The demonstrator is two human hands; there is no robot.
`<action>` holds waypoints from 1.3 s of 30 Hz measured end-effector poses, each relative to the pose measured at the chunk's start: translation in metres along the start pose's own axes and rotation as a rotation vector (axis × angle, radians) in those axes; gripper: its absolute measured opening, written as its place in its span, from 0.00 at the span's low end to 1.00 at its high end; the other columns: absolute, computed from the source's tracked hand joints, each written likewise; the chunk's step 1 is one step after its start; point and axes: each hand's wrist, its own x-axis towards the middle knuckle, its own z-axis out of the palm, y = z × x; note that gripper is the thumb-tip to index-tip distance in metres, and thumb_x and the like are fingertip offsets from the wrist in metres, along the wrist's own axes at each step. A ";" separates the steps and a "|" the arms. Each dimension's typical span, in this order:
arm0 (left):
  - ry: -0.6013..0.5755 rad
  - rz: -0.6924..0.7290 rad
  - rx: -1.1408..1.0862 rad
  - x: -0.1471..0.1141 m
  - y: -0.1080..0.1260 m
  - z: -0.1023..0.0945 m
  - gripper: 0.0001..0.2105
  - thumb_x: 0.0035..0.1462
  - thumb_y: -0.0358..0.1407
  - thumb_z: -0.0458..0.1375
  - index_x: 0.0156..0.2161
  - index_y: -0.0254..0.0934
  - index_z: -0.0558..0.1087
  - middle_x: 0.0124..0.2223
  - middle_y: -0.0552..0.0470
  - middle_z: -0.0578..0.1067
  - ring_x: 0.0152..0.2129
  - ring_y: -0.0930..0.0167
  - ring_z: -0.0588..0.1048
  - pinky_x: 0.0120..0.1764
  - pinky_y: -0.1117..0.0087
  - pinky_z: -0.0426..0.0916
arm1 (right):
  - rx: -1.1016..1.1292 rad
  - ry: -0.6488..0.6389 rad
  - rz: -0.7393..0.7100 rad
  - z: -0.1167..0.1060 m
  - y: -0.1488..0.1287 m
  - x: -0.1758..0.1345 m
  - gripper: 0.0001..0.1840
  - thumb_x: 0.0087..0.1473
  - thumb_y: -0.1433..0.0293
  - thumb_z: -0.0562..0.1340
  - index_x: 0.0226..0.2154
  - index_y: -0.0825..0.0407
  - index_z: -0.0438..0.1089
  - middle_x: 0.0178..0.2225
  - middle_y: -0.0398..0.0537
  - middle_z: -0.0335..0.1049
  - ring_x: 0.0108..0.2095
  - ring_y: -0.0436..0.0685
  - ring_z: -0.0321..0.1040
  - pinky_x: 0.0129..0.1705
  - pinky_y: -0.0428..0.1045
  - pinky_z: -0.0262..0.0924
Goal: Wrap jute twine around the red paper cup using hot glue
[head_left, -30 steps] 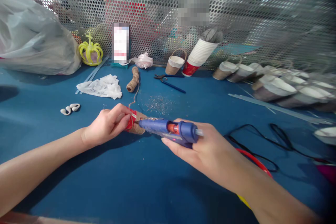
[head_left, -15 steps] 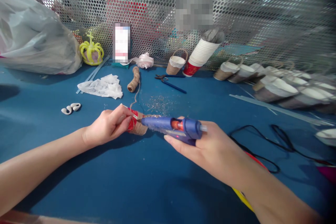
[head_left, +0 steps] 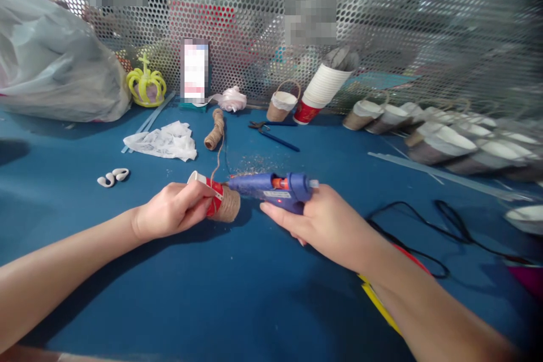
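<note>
My left hand (head_left: 176, 210) is closed around a red paper cup (head_left: 216, 195) lying tilted, its white rim to the left. Twine (head_left: 228, 207) is wound around the cup's lower end. A loose strand runs from the cup back to a roll of twine (head_left: 214, 131) on the table. My right hand (head_left: 322, 220) grips a blue hot glue gun (head_left: 254, 184) with a small red light showing. The nozzle points left at the upper side of the cup, close to the wound twine; whether it touches cannot be made out.
Pliers (head_left: 275, 134), a crumpled white sheet (head_left: 163, 141) and white earbuds (head_left: 113, 177) lie on the blue table. Behind are a phone (head_left: 194, 70), a stack of cups (head_left: 326, 87) and several twine-covered cups (head_left: 443, 141). A black cable (head_left: 407, 237) loops at right.
The glue gun has shifted a little left and up, its body more level. The cup has turned, so its white rim and more of the wound twine now show.
</note>
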 end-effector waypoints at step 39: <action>0.094 0.152 0.064 -0.001 0.004 -0.003 0.06 0.62 0.30 0.45 0.37 0.35 0.63 0.22 0.54 0.73 0.14 0.77 0.69 0.20 0.78 0.64 | 0.269 -0.132 0.037 0.021 -0.006 0.066 0.22 0.53 0.54 0.56 0.25 0.54 0.75 0.32 0.51 0.76 0.38 0.57 0.70 0.44 0.51 0.59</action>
